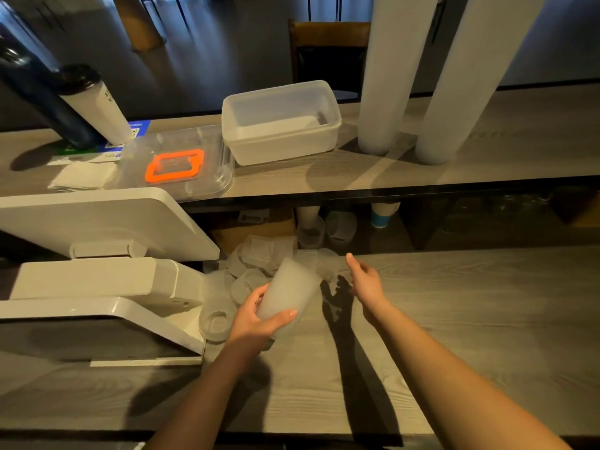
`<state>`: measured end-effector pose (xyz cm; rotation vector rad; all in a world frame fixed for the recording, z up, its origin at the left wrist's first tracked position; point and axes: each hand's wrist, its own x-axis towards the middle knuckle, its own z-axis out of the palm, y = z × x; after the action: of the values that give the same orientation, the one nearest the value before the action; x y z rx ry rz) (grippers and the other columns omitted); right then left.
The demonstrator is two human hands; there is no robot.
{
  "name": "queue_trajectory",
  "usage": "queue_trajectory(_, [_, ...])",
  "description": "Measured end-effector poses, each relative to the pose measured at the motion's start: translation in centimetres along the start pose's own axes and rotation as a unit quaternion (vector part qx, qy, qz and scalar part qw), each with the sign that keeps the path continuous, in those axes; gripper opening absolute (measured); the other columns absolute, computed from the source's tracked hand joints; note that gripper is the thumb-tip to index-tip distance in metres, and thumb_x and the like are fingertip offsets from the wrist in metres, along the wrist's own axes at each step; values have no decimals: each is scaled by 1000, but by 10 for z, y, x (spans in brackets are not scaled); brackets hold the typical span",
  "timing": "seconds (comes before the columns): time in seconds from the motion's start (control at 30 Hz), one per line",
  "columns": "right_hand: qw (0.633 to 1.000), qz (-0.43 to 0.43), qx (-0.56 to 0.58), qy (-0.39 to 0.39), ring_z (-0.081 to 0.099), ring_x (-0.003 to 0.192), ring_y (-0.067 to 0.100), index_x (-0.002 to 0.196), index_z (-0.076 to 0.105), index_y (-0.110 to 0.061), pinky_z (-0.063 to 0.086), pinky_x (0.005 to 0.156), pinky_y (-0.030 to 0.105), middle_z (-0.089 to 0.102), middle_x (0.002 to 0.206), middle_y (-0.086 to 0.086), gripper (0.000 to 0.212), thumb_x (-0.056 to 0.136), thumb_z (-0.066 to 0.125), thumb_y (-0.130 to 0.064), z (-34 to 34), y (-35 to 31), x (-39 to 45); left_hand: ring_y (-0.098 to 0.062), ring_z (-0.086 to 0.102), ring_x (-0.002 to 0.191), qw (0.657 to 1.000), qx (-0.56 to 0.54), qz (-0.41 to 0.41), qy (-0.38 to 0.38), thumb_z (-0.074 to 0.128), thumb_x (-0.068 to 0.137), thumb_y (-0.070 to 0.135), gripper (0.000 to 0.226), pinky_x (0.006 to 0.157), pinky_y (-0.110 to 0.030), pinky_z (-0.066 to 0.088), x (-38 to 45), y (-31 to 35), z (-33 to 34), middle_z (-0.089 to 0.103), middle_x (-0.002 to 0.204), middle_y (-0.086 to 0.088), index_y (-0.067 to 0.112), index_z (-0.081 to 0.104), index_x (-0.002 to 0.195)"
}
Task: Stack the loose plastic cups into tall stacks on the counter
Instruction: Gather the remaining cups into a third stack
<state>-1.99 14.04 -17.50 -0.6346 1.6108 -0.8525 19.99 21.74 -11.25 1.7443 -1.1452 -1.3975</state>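
Note:
My left hand [256,319] grips a short stack of frosted plastic cups [290,292], tilted with its open end away from me, just above the wooden counter [454,303]. A heap of loose clear cups [256,261] lies behind it against the back of the counter, and one cup [216,321] lies on its side left of my hand. My right hand [365,280] hovers to the right of the stack with fingers stretched toward the heap and holds nothing. Two tall white cup stacks [386,76] [467,79] stand on the raised shelf at the back right.
A white point-of-sale terminal [107,287] fills the left side of the counter. On the upper shelf sit a clear tub [282,121], a lid with an orange handle [175,165] and a dark bottle [42,89]. Paper cups [383,212] stand under the shelf.

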Motion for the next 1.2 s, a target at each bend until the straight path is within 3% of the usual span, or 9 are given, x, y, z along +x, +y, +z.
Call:
queue_trajectory(0.17, [998,46,-43,2,54,123,30,144,45,-11,44,108,50,55,137,12,74,89,60,-60,10,8,32,-12,55,101,999,-23,-20,12,84,77,28,65,73,-27,54,7,0,-5,53,116,9,35,45,128])
queue_trajectory(0.33, [991,110,-78,-10,51,129,36,147,41,-10,43,109,52,50,144,17,89,83,62,-68,21,10,55,-11,57,103,1000,-7,-12,19,74,47,63,92,69,-25,52,13,6,-10,55,120,8,36,45,131])
queue_trajectory(0.47, [988,136,-54,-39,47,132,37,150,35,-12,41,110,49,45,149,17,99,77,66,-71,31,15,67,-9,56,102,1000,9,-8,20,85,55,59,95,64,-19,49,16,8,-11,55,122,6,33,44,137])
queue_trajectory(0.53, [987,148,-46,-48,48,130,37,149,36,-14,41,105,46,45,148,16,97,77,67,-70,35,16,71,-7,55,101,999,7,-16,29,84,68,44,79,63,-18,48,17,7,-12,54,122,6,33,43,136])
queue_trajectory(0.77, [985,168,-22,-37,50,125,36,142,43,-13,42,101,44,50,140,17,82,79,74,-56,44,16,79,-3,57,96,999,8,-16,36,80,78,29,61,59,-12,48,15,5,-12,55,113,16,36,45,128])
queue_trajectory(0.93, [985,171,16,-7,52,110,29,139,46,-14,43,89,37,53,132,15,74,80,75,-49,39,20,71,-3,55,99,999,10,-16,35,82,77,32,66,66,-16,46,11,6,-12,53,113,14,35,43,131])
queue_trajectory(1.07, [986,154,50,42,56,113,31,135,46,-15,47,102,44,57,124,14,67,81,77,-41,22,25,61,-4,58,98,1000,6,-4,24,80,55,51,83,65,-16,49,7,8,-10,56,112,19,35,44,128])
queue_trajectory(1.2, [984,130,106,66,57,114,31,143,41,-16,50,99,44,56,130,15,70,85,76,-32,6,29,47,-10,60,102,1000,-9,-2,17,79,50,56,83,70,-22,52,6,4,-7,59,117,10,35,51,125])
